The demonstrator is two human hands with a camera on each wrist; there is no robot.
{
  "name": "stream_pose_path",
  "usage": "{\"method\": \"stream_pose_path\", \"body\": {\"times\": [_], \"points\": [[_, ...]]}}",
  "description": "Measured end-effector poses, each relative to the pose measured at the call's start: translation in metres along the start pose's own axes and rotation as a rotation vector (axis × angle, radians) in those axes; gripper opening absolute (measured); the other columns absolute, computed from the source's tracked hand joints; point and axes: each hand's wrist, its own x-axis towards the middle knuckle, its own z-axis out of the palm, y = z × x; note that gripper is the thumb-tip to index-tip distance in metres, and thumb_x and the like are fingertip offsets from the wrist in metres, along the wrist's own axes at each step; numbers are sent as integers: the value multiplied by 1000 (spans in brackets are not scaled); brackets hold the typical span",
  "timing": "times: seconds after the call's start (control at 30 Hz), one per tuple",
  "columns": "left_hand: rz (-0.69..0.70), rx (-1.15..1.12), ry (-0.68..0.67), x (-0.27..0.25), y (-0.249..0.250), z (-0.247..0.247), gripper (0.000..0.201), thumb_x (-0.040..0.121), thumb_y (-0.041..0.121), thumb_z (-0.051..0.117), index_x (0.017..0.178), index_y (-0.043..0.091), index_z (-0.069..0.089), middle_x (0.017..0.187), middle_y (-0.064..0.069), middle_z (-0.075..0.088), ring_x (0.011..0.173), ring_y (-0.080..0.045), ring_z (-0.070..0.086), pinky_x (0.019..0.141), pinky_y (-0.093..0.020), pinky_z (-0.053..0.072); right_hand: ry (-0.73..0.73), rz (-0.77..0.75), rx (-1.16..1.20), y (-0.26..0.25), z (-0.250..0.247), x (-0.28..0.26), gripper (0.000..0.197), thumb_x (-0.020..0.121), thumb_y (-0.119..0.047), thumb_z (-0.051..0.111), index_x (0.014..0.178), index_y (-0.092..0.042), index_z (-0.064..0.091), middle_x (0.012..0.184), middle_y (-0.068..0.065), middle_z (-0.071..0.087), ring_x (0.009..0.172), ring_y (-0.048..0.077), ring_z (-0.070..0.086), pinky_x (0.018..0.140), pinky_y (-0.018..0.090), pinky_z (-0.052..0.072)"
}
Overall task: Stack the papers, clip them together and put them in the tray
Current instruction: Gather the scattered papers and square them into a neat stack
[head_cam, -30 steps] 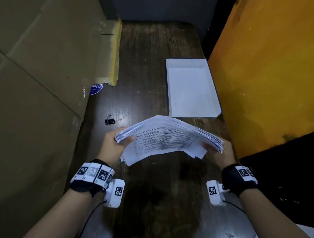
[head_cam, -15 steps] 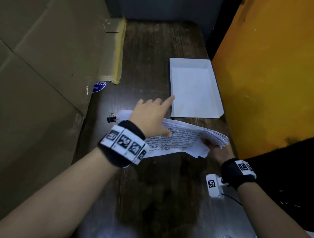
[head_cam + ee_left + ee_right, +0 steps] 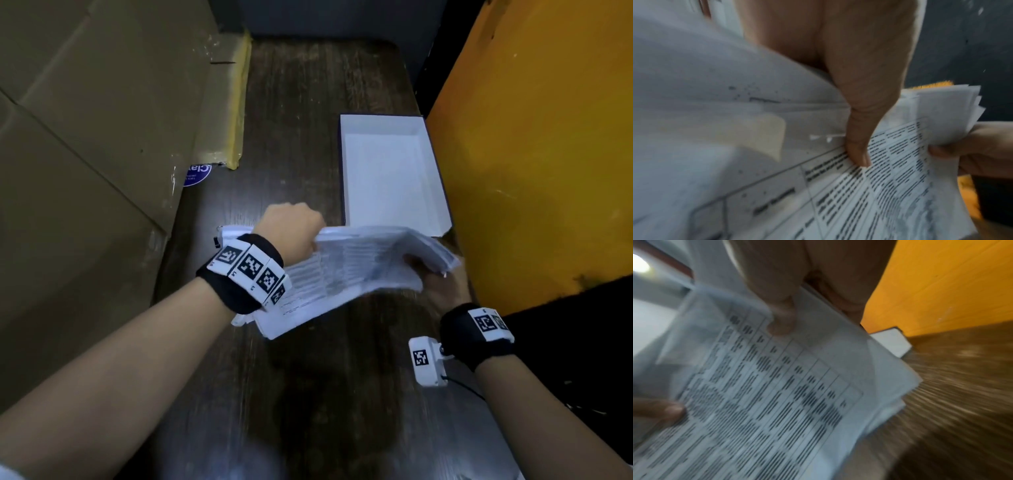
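Observation:
A loose stack of printed papers (image 3: 346, 274) hangs just above the dark wooden table, its sheets fanned and uneven. My left hand (image 3: 294, 228) reaches over the top and grips the stack's far edge, thumb pressed on the printed sheet (image 3: 869, 186). My right hand (image 3: 440, 284) holds the right end from beneath, thumb on top of the papers (image 3: 764, 386). The white tray (image 3: 387, 171) lies just beyond the stack against the orange wall. A black binder clip (image 3: 216, 242) peeks out at the papers' left corner, mostly hidden.
A cardboard box (image 3: 85, 171) walls off the left side of the table, and an orange panel (image 3: 531, 154) the right. A blue round sticker (image 3: 197, 174) lies at the box's foot. The tray's corner (image 3: 892, 344) shows in the right wrist view.
My left hand let go of the stack's left end, swung over the top with fingers spread, and now curls round the far edge. The right hand kept its hold.

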Motion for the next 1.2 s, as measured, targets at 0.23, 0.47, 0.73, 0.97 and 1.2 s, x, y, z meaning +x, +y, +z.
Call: {"method": "stream_pose_path", "body": {"times": [0.23, 0.47, 0.73, 0.97, 1.2], "points": [[6, 5, -8, -12, 21, -6, 12, 89, 14, 54, 98, 11, 61, 82, -8, 57, 68, -24, 51, 60, -34, 40, 254, 25, 85, -2, 4, -15, 31, 84, 1, 65, 114, -3, 58, 99, 3, 62, 88, 1, 62, 72, 19, 51], [38, -202, -21, -2, 14, 29, 28, 87, 26, 59, 108, 14, 44, 80, -5, 55, 68, -23, 49, 59, -33, 37, 377, -308, 0, -5, 5, -27, 80, 75, 0, 76, 137, -30, 36, 116, 14, 62, 105, 17, 62, 87, 26, 53], [-12, -109, 13, 3, -1, 30, 68, 74, 57, 67, 112, 13, 31, 60, 3, 44, 59, -25, 51, 53, -32, 39, 294, -642, -844, -19, -3, -13, 49, 86, -11, 66, 131, -26, 54, 113, 19, 55, 93, 31, 60, 66, 39, 59], [-10, -62, -27, 0, -34, 34, 75, 65, 77, 57, 108, 18, 39, 76, -2, 63, 66, -21, 60, 55, -30, 40, 214, -522, -1067, -25, -13, -1, 39, 87, -18, 61, 126, -18, 56, 95, 15, 64, 86, 34, 57, 60, 38, 49], [52, -109, -132, 4, -39, 35, 50, 72, 68, 59, 99, 26, 62, 82, 4, 68, 74, -18, 62, 58, -27, 40, 104, -400, -652, -27, -26, 5, 13, 81, -7, 68, 94, -11, 67, 89, 8, 66, 82, 22, 61, 67, 26, 49]]}}
